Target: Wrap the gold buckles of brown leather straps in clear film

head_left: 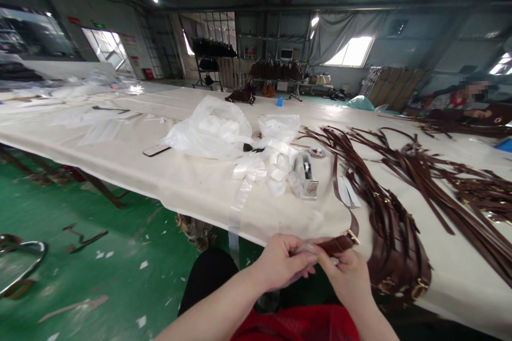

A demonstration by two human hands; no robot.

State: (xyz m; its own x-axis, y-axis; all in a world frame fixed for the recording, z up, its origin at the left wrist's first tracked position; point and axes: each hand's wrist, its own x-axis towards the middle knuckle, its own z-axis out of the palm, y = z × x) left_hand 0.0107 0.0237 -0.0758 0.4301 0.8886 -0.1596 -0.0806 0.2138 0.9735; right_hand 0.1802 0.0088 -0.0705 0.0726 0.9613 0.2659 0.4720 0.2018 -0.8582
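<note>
Both hands pinch one brown strap at the table's near edge.

The left hand (pixel 282 262) and right hand (pixel 347 276) meet fingertip to fingertip, clenched on the buckle end of the brown strap (pixel 339 243), with a bit of clear wrap between them. The strap runs up over the table (pixel 132 162) edge beside the strap pile (pixel 394 234). Bare cloth lies to the left; the tape dispenser (pixel 307 176) stands just behind.

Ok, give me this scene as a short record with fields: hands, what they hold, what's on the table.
left hand: pinches the strap end, with a bit of clear wrap
right hand: grips the same end from the other side
brown leather strap: gold buckle, end at the table edge
table: cream cloth cover
on table: pile of brown straps, tape dispenser, plastic bags
</note>
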